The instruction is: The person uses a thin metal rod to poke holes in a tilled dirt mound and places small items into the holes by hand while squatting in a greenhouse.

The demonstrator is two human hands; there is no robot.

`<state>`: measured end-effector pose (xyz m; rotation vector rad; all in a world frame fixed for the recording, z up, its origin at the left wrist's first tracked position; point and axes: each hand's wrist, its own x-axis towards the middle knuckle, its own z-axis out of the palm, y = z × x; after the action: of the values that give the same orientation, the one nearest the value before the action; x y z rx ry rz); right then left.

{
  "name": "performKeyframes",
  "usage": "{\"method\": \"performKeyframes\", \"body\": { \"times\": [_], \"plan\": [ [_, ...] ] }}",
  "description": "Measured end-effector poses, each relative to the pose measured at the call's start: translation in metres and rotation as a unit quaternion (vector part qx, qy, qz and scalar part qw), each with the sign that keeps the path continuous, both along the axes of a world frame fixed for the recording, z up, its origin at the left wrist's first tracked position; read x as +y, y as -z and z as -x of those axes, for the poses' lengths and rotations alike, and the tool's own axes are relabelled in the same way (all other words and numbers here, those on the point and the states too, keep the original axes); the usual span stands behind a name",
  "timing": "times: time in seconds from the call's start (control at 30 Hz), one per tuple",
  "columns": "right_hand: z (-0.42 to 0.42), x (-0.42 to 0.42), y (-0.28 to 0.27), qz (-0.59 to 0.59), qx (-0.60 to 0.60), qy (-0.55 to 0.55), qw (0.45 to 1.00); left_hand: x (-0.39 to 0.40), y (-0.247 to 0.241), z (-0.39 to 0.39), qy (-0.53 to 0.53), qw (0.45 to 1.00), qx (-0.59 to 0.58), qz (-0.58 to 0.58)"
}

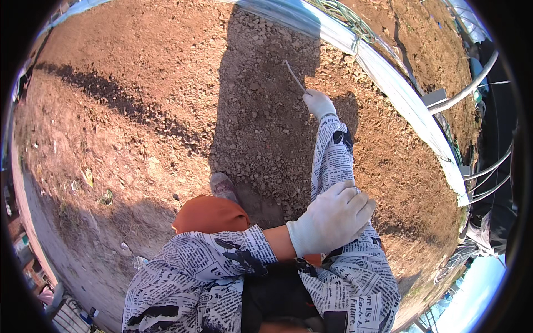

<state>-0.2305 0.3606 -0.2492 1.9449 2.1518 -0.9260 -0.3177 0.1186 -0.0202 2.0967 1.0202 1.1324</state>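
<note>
My right hand (pixel 320 104), in a white glove, is stretched out over the soil and closed around one end of a thin pale rod (pixel 295 78). The rod points up and left, its far tip bent, above shaded crumbly soil (pixel 266 116). Across my body, my left hand (pixel 335 216), also in a white glove, rests on the newsprint-patterned sleeve (pixel 333 162) of my right arm. Its fingers are bent over the cloth; whether they pinch it is hard to tell.
A pale plastic sheet strip (pixel 399 100) curves across the soil at the upper right, with a bundle of green cords or hoses (pixel 354 23) beside it. Bent pale pipes (pixel 468 91) stand at the right edge. My shoe (pixel 223 186) is on the soil.
</note>
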Motion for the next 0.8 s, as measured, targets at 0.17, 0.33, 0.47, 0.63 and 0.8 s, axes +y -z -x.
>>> {"method": "performKeyframes", "body": {
  "times": [0.17,0.33,0.47,0.63,0.8],
  "plan": [
    [0.008,-0.056,-0.019,-0.103,-0.013,0.211,0.972,-0.002,-0.003,0.002,0.003,1.0,0.002,0.007],
    [-0.037,-0.072,0.021,-0.082,0.046,0.171,0.981,-0.008,-0.004,0.001,0.023,1.0,0.017,0.01],
    [-0.008,-0.09,-0.003,-0.104,0.036,0.221,0.969,-0.011,-0.002,0.001,0.026,0.999,0.021,-0.008],
    [-0.014,-0.073,0.015,-0.042,0.036,0.141,0.989,-0.014,-0.007,0.0,0.024,0.999,0.016,-0.036],
    [0.028,-0.08,0.006,-0.132,0.083,0.239,0.958,-0.014,-0.002,0.002,0.012,0.998,0.039,-0.039]
  ]
}}
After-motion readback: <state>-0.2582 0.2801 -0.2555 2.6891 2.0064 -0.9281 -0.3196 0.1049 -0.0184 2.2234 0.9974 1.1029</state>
